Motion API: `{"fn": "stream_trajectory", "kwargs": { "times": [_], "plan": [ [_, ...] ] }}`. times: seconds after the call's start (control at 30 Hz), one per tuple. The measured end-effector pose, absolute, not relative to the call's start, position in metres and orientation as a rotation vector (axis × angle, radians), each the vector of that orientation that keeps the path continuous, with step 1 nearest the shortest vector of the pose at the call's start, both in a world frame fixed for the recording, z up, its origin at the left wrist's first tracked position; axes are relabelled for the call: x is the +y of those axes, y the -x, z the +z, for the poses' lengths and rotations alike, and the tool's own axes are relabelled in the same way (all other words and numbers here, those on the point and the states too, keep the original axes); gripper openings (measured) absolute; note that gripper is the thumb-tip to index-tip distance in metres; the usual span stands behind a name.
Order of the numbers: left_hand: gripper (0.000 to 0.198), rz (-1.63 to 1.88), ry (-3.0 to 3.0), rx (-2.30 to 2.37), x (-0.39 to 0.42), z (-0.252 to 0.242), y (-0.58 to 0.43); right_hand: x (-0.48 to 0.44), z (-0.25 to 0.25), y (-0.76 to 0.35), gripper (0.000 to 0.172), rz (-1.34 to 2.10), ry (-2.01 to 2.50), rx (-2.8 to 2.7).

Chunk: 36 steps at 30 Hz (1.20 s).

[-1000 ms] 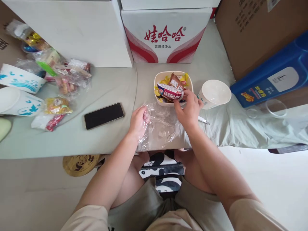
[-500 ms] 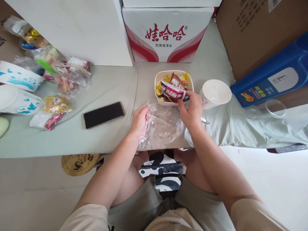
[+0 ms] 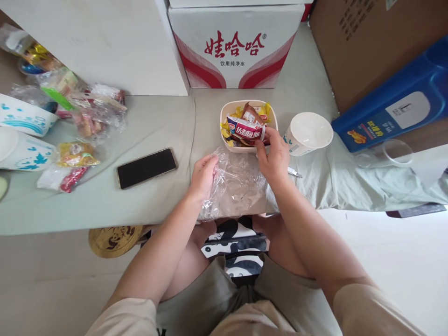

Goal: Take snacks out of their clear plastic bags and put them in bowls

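My left hand (image 3: 203, 177) is closed on the edge of a crumpled clear plastic bag (image 3: 238, 184), which lies across the table's front edge. With thumb and fingers, my right hand (image 3: 273, 156) grips the right end of a dark red and white wrapped snack (image 3: 245, 129). That snack rests on top of other wrapped snacks, yellow and brown, in a cream plastic bowl (image 3: 224, 107). A white paper cup (image 3: 310, 133) stands just right of my right hand. Partly behind that hand lies a pen (image 3: 294, 172).
A black phone (image 3: 147, 168) lies left of my left hand. Farther left are several wrapped snacks (image 3: 94, 112) and paper cups (image 3: 30, 149). A white and red carton (image 3: 234, 51) stands behind the bowl; a blue box (image 3: 392, 107) and a clear plastic cup (image 3: 397, 153) are at right.
The view has shifted slightly, so the table things sit a little farther left. Both hands keep nearly the same places, the left on the bag and the right at the bowl.
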State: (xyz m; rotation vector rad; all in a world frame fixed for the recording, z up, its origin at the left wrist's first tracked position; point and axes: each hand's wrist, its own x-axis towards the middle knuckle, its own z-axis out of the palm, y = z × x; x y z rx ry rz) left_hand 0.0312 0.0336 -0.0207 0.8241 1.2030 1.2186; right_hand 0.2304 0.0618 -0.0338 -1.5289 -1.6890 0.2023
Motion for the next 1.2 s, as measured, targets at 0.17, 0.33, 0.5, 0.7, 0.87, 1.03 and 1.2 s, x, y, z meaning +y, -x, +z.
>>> {"fn": "stream_trajectory", "kwargs": {
  "times": [0.17,0.33,0.5,0.7,0.87,1.03,1.2],
  "plan": [
    [0.037,1.204,-0.841,1.196,0.033,-0.021,-0.032,0.057,-0.028,-0.226,0.028,0.163,1.598,-1.738],
    [0.037,1.194,-0.881,1.186,0.033,-0.023,-0.031,0.056,-0.026,-0.224,0.025,0.179,1.666,-1.757],
    [0.039,1.157,-0.917,1.186,0.031,-0.026,-0.03,0.057,-0.029,-0.225,0.028,0.147,1.659,-1.78],
    [0.04,1.14,-0.925,1.2,0.029,-0.027,-0.028,0.057,-0.032,-0.224,0.025,0.131,1.631,-1.78],
    [0.039,1.133,-0.931,1.208,0.029,-0.026,-0.03,0.056,-0.031,-0.224,0.026,0.132,1.619,-1.779],
    [0.04,1.124,-0.981,1.197,0.028,-0.025,-0.032,0.05,-0.029,-0.226,0.034,0.137,1.557,-1.764],
    [0.042,1.116,-1.035,1.205,0.026,-0.025,-0.032,0.044,-0.025,-0.224,0.047,0.116,1.453,-1.785]
  ]
}}
